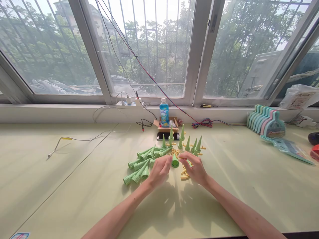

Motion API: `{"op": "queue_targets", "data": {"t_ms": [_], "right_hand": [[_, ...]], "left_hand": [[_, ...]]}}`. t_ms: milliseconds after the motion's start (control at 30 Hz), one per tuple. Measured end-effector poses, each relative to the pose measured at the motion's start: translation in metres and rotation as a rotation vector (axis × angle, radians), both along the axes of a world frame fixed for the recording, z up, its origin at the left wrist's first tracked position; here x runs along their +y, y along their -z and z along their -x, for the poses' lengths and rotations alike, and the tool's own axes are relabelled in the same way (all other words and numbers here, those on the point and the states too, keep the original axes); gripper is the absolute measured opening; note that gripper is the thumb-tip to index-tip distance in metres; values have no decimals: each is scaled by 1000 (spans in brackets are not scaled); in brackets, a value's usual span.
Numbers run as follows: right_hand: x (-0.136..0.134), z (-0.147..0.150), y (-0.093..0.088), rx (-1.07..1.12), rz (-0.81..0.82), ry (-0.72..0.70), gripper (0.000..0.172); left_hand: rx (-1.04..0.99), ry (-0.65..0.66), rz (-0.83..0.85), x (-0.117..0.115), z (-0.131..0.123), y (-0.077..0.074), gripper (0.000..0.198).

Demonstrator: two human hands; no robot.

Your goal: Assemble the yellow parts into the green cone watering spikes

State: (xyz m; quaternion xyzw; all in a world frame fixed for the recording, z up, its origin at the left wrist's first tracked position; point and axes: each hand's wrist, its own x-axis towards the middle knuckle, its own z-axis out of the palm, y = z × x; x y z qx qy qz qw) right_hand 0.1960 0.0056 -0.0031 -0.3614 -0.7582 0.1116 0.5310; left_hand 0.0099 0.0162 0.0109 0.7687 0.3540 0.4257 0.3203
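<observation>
My left hand (160, 170) is closed at the left side of a small green cone (175, 162), whose round open end faces me. At its other side my right hand (193, 166) has its thumb and fingertips pressed together; what they pinch is too small to make out. Left of my hands lies a pile of green cones (141, 166). Beyond them, several green cones (198, 145) stand upright with yellow pieces sticking out. Loose yellow pieces (184, 174) lie between and under my hands.
Behind the cones are a dark phone (163, 136), an open cardboard box (161, 129) and a blue bottle (164, 114). Coiled cables (203, 123) lie near the sill. A row of pastel plastic items (266, 122) stands at the right. A thin cable (82, 139) crosses the table's left.
</observation>
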Motion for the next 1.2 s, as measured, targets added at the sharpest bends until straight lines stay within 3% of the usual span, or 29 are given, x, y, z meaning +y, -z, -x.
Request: {"op": "queue_targets", "data": {"t_ms": [233, 633, 1200], "right_hand": [[-1, 0, -1, 4, -19, 3, 19], [1, -1, 4, -10, 0, 53, 21], [-2, 2, 0, -7, 56, 72, 26]], "left_hand": [[45, 15, -69, 0, 1, -3, 50], [72, 42, -119, 0, 2, 2, 19], [69, 23, -245, 1, 1, 5, 15]]}}
